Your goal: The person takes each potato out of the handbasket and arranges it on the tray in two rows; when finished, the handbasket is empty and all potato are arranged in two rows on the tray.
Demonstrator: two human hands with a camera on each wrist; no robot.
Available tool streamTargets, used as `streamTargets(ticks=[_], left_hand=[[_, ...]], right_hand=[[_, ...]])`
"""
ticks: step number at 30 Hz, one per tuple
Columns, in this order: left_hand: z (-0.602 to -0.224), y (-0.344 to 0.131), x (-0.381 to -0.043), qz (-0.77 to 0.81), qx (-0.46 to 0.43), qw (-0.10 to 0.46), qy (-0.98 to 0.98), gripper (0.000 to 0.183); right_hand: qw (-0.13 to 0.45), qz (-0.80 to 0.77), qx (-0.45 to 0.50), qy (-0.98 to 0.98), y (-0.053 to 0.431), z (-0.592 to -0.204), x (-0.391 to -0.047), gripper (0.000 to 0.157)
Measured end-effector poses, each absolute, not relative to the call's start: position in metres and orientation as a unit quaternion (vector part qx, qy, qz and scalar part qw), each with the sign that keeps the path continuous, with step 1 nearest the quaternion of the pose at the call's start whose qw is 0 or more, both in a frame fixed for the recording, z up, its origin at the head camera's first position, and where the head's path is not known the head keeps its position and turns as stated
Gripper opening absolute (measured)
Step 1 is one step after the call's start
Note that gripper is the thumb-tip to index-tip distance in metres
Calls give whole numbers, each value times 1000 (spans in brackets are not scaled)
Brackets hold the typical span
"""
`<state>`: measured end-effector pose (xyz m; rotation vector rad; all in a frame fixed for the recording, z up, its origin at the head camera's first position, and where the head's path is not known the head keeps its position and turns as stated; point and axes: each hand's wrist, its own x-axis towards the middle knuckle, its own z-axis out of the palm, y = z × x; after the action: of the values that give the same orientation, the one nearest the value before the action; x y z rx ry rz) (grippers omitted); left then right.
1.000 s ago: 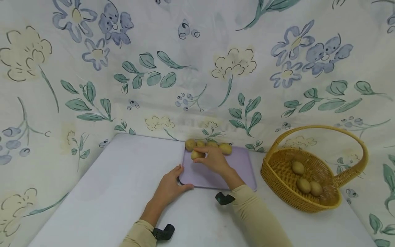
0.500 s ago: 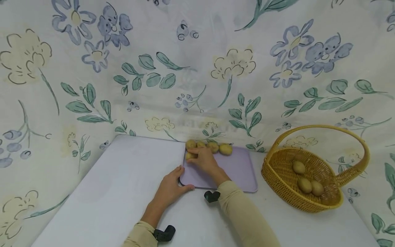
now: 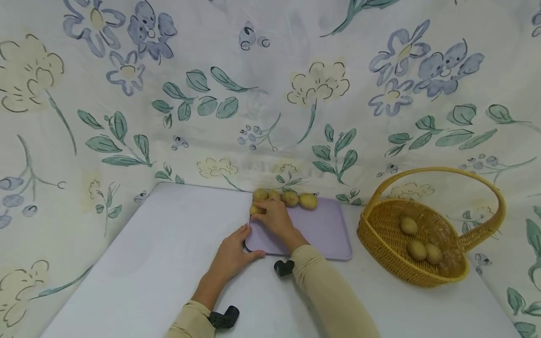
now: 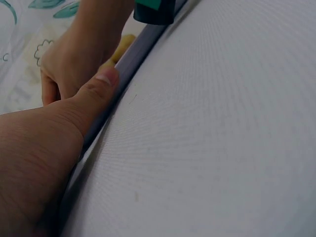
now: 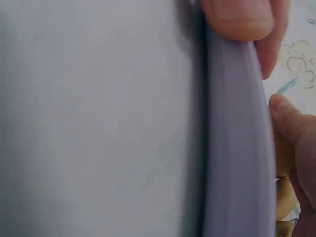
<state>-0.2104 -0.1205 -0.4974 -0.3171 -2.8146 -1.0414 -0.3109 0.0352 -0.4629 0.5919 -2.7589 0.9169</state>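
My right hand (image 3: 276,218) pinches a potato (image 3: 255,210) between thumb and fingers at the left edge of a lilac tray (image 3: 321,230). Behind it, several potatoes (image 3: 308,201) line the tray's far edge; the fingers partly cover them. At the tray's near left corner my left hand (image 3: 232,251) grips the rim, thumb along the front and fingers on the left side. In the left wrist view its thumb (image 4: 101,84) lies on the tray rim (image 4: 136,54). The right wrist view shows the tray's outer wall (image 5: 237,128) with left-hand fingers (image 5: 242,19) over it.
To the right stands a wicker basket (image 3: 386,263) with a tall arched handle (image 3: 439,170) and 3 potatoes (image 3: 417,251) inside. The white table (image 3: 169,244) meets a flower-printed cloth (image 3: 253,70) at the back and sides.
My right hand has carried the potato left and down to the tray's left edge, in front of the back row. My left hand has stayed on the tray corner.
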Motion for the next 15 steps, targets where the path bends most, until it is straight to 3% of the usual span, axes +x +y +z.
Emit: streamTargets(ticks=[9, 15], left_hand=[[-501, -120, -202, -349, -98, 55, -930, 91], [-499, -121, -206, -344, -108, 67, -930, 92]], right_hand=[[70, 293, 222, -927, 45, -466, -306, 60], [42, 414, 202, -887, 84, -438, -308, 53]])
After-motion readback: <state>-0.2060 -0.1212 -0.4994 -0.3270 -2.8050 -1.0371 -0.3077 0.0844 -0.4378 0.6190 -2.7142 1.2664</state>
